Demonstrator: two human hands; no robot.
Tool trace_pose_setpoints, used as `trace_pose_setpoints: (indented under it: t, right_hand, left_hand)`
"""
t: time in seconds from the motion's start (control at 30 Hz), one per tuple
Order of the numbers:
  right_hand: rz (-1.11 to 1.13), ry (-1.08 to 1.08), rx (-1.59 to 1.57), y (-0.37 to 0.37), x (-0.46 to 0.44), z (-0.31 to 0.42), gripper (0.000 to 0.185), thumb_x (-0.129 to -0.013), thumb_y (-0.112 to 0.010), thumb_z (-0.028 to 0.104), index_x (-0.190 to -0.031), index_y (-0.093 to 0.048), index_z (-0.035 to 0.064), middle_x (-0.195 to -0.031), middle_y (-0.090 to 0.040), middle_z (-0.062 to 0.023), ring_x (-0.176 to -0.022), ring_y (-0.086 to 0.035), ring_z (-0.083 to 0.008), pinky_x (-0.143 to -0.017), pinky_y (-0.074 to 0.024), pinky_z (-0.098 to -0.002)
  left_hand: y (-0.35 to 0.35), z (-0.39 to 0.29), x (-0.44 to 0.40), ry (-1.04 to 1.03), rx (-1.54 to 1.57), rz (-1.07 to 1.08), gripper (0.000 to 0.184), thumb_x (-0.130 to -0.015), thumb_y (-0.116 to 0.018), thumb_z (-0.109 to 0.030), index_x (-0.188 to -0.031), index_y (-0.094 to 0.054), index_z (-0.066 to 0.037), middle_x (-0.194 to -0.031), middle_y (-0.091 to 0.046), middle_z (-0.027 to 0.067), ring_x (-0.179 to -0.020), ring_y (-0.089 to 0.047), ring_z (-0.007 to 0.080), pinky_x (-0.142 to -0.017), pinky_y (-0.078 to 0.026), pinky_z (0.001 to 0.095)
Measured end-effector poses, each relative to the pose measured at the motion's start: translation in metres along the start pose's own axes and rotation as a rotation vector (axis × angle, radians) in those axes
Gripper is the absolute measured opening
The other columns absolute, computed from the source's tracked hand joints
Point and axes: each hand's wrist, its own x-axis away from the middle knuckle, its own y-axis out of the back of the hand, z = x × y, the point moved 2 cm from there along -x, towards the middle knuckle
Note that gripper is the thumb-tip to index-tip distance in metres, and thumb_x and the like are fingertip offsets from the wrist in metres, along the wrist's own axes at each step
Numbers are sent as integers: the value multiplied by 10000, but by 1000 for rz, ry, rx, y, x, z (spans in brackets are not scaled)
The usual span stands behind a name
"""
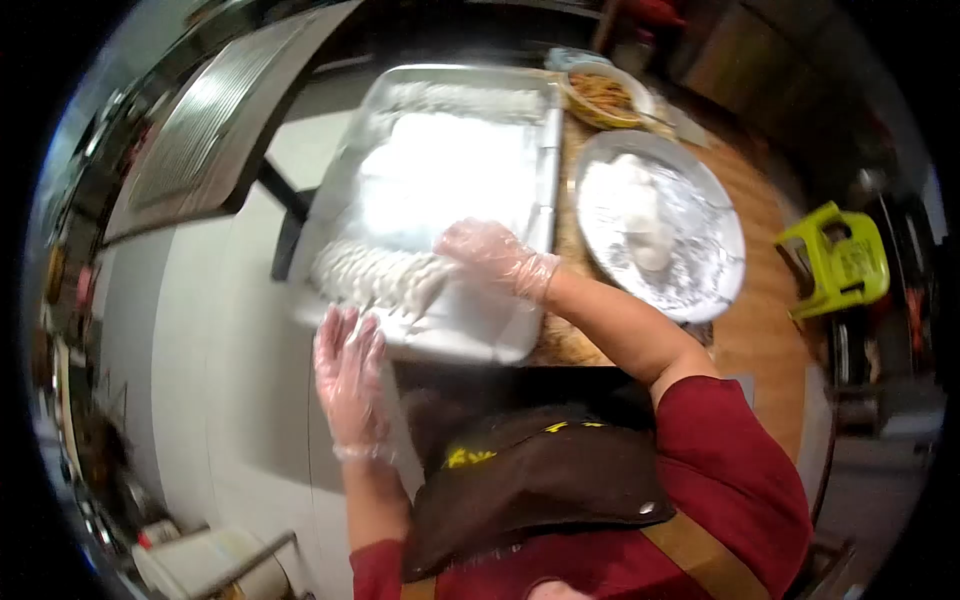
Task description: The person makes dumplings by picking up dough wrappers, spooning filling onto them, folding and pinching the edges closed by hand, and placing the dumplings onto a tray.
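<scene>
A large white-lined metal tray [480,330] lies in front of me. Pale, pleated pieces in a row [375,277] sit in its near left part, and another row [460,100] runs along its far edge. My right hand [490,255], in a clear plastic glove, is over the tray at the right end of the near row, its fingers pressed together; what they hold, if anything, is too blurred to name. My left hand [352,375], also gloved, is at the tray's near left edge, fingers apart, with nothing visible in it.
An oval metal basin [715,215] with white lumps [645,225] stands on the wooden table [765,340] at right. Behind it is a bowl of orange-brown food [603,93]. A green stool [840,260] is far right, a ridged metal surface [205,110] upper left.
</scene>
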Motion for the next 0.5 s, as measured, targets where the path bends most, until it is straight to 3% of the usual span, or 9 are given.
trace_pose_setpoints:
  t: [0.1, 0.13, 0.17, 0.2, 0.23, 0.3, 0.4, 0.47, 0.5]
  right_hand:
    - [-267, 68, 181, 78, 32, -27, 150, -863, -618, 195, -920, -635, 57, -821, -626, -97, -852, -611, -224, -789, -520, -367]
    - [46, -334, 286, 103, 46, -49, 132, -876, -604, 168, -911, -653, 51, -810, -638, -105, -850, -610, -211, -815, -520, -351]
    - [-470, -80, 340, 124, 74, -75, 146, -902, -572, 152, -937, -670, 50, -894, -668, -101, -875, -613, -202, -845, -517, -329]
    - [-333, -129, 663, 154, 100, -87, 149, -893, -588, 155, -950, -682, 55, -977, -686, -93, -941, -621, -215, -872, -508, -328]
    - [-180, -466, 888, 158, 140, -138, 178, -883, -609, 185, -967, -692, 52, -1015, -686, -125, -979, -633, -267, -885, -504, -351]
    - [-434, -846, 478, 190, 217, -190, 253, -875, -608, 253, -988, -684, 40, -1012, -687, -143, -960, -644, -300, -852, -511, -356]
    - [-337, -975, 601, 238, 293, -194, 318, -870, -605, 310, -992, -674, 24, -1005, -690, -149, -936, -652, -320, -818, -516, -347]
    - [-437, -1348, 460, 251, 330, -181, 349, -874, -615, 349, -997, -665, 26, -926, -696, -127, -852, -658, -264, -775, -523, -332]
    - [-436, -1368, 452, 249, 345, -175, 349, -874, -615, 349, -997, -665, 26, -926, -696, -127, -852, -658, -264, -775, -523, -332]
  left_hand:
    - [-9, 11, -1, 60, 118, 108, 420, -968, -496, -29, -1366, -377, 37, -1327, -469, 198, -1175, -542, 289, -995, -475, 372]
    - [-12, 13, 0, 84, 95, 132, 378, -978, -488, -50, -1337, -413, 38, -1291, -501, 191, -1153, -554, 285, -977, -490, 365]
    - [-17, 15, 0, 113, 65, 128, 357, -983, -482, -59, -1325, -432, 33, -1256, -533, 179, -1128, -571, 276, -959, -500, 359]
    - [-22, 18, 0, 123, 63, 155, 349, -983, -485, -62, -1317, -445, 29, -1239, -548, 172, -1110, -583, 272, -953, -502, 360]
    - [-27, 20, -2, 134, 59, 182, 340, -982, -487, -65, -1309, -458, 26, -1222, -562, 165, -1093, -594, 268, -947, -504, 362]
    - [-38, 26, -4, 145, 61, 242, 336, -981, -492, -68, -1304, -467, 23, -1214, -569, 161, -1078, -601, 261, -944, -505, 364]
    - [-62, 30, -3, 174, 35, 308, 331, -980, -500, -74, -1299, -482, 13, -1206, -579, 153, -1063, -610, 249, -935, -508, 364]
    - [-74, 36, -2, 211, -4, 340, 329, -980, -506, -81, -1298, -494, 1, -1192, -591, 144, -1054, -614, 239, -921, -515, 358]
    - [-78, 40, -2, 222, -19, 349, 329, -980, -506, -81, -1298, -494, 1, -1192, -591, 144, -1054, -614, 239, -921, -515, 358]
